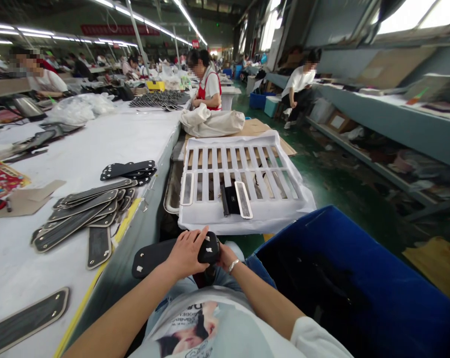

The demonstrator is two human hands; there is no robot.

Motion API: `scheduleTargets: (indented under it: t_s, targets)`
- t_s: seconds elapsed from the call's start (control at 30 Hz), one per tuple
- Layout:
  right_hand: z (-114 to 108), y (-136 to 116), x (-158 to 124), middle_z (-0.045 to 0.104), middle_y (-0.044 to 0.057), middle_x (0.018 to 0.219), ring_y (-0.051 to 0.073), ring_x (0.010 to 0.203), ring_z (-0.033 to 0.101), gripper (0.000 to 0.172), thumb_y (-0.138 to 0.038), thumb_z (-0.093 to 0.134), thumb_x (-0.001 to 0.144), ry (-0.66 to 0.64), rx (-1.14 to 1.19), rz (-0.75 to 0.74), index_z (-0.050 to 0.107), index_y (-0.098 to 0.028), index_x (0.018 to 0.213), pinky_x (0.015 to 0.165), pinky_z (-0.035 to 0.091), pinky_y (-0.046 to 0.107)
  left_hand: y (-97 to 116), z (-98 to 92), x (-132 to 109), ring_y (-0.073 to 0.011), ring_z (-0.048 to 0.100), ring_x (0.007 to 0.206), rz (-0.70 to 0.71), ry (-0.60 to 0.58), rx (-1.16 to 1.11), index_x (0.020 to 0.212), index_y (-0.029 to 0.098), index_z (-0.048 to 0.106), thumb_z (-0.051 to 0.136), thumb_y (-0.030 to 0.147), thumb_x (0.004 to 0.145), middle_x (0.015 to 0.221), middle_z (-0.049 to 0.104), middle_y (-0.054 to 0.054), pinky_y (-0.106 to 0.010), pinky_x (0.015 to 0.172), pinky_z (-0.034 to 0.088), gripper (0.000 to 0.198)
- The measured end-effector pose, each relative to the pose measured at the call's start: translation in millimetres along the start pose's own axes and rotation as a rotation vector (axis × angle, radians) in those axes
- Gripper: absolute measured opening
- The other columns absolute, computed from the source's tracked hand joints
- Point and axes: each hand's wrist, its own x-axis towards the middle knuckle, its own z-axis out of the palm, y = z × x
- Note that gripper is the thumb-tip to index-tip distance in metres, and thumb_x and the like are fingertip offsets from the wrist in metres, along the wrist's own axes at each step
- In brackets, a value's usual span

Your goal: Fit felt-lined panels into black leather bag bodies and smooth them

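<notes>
Left hand (187, 251): clasps black round-ended strip with small white patches (154, 256); one piece or two, can't tell.
Right hand (225, 257): at that strip's right end, fingers partly hidden; silver-coloured bracelet (233, 265) on wrist.
White slatted rack (243, 223): ahead of hands; carries two grey pale-edged strips (243, 200), black flat piece (231, 200) between.
White tabletop (135, 132): left side; loose pile of dark pale-edged strips (76, 216).
Deep blue open bin (362, 243): right side.
Person in red apron (211, 87): beyond rack.

Ceiling tubes (189, 21) and windows (446, 17) glare; blue bin (392, 283) dark inside; edges stretched, soft.
</notes>
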Motion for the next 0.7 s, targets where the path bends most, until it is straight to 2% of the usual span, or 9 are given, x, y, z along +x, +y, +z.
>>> scheduleTargets:
  t_s: [0.13, 0.23, 0.3, 0.4, 0.5, 0.6, 0.7]
  targets:
    - [-14, -13, -18, 0.061, 0.002, 0.069, 0.013, 0.058, 0.057, 0.034, -0.053, 0.048, 0.081, -0.054, 0.154, 0.012, 0.058, -0.020, 0.080, 0.053, 0.046, 0.024, -3, -21.4, -3, -0.0296, 0.046, 0.112, -0.003, 0.081, -0.102, 0.140, 0.018, 0.028, 0.068, 0.036, 0.060, 0.121, 0.051, -0.012, -0.045, 0.101, 0.032, 0.091]
    - [-23, -24, -29, 0.063, 0.002, 0.076, 0.014, 0.066, 0.060, 0.026, -0.044, 0.055, 0.075, -0.151, 0.223, -0.003, 0.062, -0.020, 0.084, 0.059, 0.050, 0.026, -9, -40.1, -3, -0.0288, 0.047, 0.111, -0.051, 0.099, -0.205, 0.141, 0.018, 0.025, 0.067, 0.035, 0.062, 0.119, 0.051, -0.011, -0.044, 0.099, 0.036, 0.091]
    - [-25, -24, -31, 0.065, 0.002, 0.080, 0.015, 0.070, 0.061, 0.027, -0.033, 0.064, 0.067, -0.225, 0.211, -0.031, 0.064, -0.020, 0.091, 0.065, 0.052, 0.028, -13, -48.3, -2, -0.0280, 0.048, 0.111, -0.074, 0.088, -0.269, 0.142, 0.019, 0.022, 0.067, 0.035, 0.062, 0.120, 0.051, -0.010, -0.043, 0.099, 0.037, 0.093]
    - [-25, -14, -26, 0.067, 0.001, 0.080, 0.017, 0.072, 0.063, 0.036, -0.023, 0.073, 0.057, -0.312, 0.114, -0.085, 0.066, -0.020, 0.092, 0.072, 0.053, 0.035, -16, -52.4, -1, -0.0279, 0.047, 0.113, -0.076, 0.083, -0.308, 0.142, 0.020, 0.023, 0.068, 0.035, 0.062, 0.122, 0.049, -0.010, -0.043, 0.100, 0.036, 0.093]
    - [-20, -4, -17, 0.067, 0.002, 0.070, 0.020, 0.069, 0.064, 0.028, -0.026, 0.078, 0.053, -0.331, 0.004, -0.125, 0.069, -0.019, 0.079, 0.074, 0.052, 0.040, -15, -52.1, 1, -0.0285, 0.046, 0.114, -0.098, 0.091, -0.315, 0.141, 0.020, 0.024, 0.069, 0.035, 0.061, 0.122, 0.050, -0.011, -0.044, 0.101, 0.035, 0.093]
    - [-12, -4, -9, 0.067, 0.002, 0.065, 0.023, 0.073, 0.063, 0.018, -0.027, 0.080, 0.053, -0.335, -0.095, -0.221, 0.069, -0.020, 0.066, 0.079, 0.050, 0.039, -14, -52.6, 1, -0.0291, 0.047, 0.113, -0.115, 0.094, -0.328, 0.140, 0.022, 0.025, 0.070, 0.035, 0.057, 0.119, 0.051, -0.010, -0.044, 0.100, 0.035, 0.096]
    - [-8, -11, 1, 0.070, 0.003, 0.076, 0.025, 0.083, 0.062, 0.018, -0.035, 0.077, 0.059, -0.356, -0.135, -0.318, 0.070, -0.024, 0.071, 0.085, 0.048, 0.039, -15, -53.5, 0, -0.0293, 0.049, 0.110, -0.103, 0.111, -0.340, 0.140, 0.022, 0.026, 0.072, 0.037, 0.052, 0.119, 0.052, -0.009, -0.044, 0.100, 0.036, 0.100]
